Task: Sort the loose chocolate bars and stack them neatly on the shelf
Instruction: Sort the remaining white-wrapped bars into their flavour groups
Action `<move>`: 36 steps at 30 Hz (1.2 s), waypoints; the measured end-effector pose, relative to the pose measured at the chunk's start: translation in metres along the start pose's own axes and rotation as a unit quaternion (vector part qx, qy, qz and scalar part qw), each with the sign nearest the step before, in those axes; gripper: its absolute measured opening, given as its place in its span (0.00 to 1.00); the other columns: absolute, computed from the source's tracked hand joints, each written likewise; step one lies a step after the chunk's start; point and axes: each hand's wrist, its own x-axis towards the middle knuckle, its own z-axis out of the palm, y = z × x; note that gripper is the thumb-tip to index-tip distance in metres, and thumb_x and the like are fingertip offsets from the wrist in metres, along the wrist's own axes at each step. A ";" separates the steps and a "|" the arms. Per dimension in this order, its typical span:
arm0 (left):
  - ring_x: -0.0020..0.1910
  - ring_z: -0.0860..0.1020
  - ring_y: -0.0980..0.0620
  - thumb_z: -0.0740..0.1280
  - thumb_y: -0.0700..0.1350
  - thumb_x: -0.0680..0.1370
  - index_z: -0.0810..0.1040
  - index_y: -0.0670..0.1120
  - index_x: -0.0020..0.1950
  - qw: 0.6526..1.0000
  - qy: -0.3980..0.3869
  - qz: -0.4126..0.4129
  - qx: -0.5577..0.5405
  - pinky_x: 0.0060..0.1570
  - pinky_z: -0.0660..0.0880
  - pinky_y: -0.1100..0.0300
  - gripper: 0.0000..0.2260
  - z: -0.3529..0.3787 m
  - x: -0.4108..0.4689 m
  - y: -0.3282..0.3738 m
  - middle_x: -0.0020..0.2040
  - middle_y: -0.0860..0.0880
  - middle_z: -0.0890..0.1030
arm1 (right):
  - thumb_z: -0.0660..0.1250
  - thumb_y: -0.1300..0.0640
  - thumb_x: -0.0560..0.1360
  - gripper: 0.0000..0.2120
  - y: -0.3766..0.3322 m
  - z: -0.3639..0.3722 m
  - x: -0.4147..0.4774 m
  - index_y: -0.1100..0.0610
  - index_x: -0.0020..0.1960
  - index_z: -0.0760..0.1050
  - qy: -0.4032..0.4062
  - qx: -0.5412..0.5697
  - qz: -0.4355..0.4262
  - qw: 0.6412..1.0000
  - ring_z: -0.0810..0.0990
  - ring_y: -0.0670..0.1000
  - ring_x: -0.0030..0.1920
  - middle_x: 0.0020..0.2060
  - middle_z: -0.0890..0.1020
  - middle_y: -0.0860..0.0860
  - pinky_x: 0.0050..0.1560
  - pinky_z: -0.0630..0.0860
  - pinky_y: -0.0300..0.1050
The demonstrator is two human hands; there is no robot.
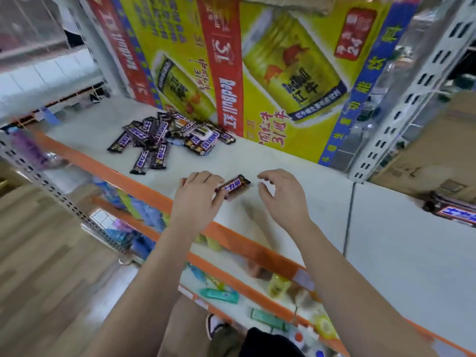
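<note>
One chocolate bar (236,186) lies on the shelf (322,202) between the hands, its long axis slanting from the left hand (197,195) up toward the right. The left fingers (219,197) seem to pinch its near end. The right hand (282,195) hangs loose and empty just beside the far end.

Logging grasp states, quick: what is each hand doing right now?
Left hand: pinching one end of a chocolate bar lying on the shelf.
Right hand: open, holding nothing.
</note>
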 end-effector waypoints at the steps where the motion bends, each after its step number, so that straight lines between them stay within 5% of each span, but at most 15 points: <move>1: 0.58 0.74 0.45 0.62 0.50 0.79 0.76 0.49 0.60 1.000 -0.002 -0.001 -0.003 0.56 0.67 0.50 0.12 0.000 0.007 -0.012 0.57 0.49 0.78 | 0.65 0.57 0.74 0.09 -0.004 0.010 0.012 0.54 0.54 0.79 0.000 0.002 -0.002 1.000 0.77 0.53 0.51 0.50 0.81 0.50 0.53 0.71 0.44; 19: 0.55 0.75 0.43 0.64 0.49 0.77 0.77 0.51 0.57 0.996 0.040 -0.080 -0.002 0.57 0.69 0.45 0.10 -0.012 0.118 -0.192 0.54 0.48 0.79 | 0.64 0.58 0.75 0.10 -0.076 0.141 0.198 0.57 0.54 0.80 -0.049 -0.021 -0.067 0.996 0.77 0.54 0.51 0.48 0.82 0.53 0.49 0.70 0.43; 28: 0.49 0.77 0.44 0.62 0.50 0.77 0.78 0.49 0.55 0.999 0.024 0.029 -0.033 0.50 0.72 0.49 0.11 -0.013 0.178 -0.268 0.49 0.49 0.80 | 0.66 0.61 0.74 0.13 -0.100 0.182 0.234 0.58 0.58 0.79 -0.086 -0.124 0.003 0.989 0.78 0.58 0.54 0.52 0.82 0.56 0.55 0.75 0.52; 36: 0.51 0.76 0.46 0.63 0.49 0.77 0.77 0.48 0.56 0.991 -0.015 0.112 -0.071 0.49 0.73 0.49 0.10 -0.007 0.208 -0.301 0.52 0.49 0.80 | 0.70 0.53 0.71 0.04 -0.115 0.193 0.228 0.54 0.42 0.79 -0.055 -0.116 0.072 0.989 0.76 0.53 0.44 0.40 0.79 0.51 0.45 0.75 0.51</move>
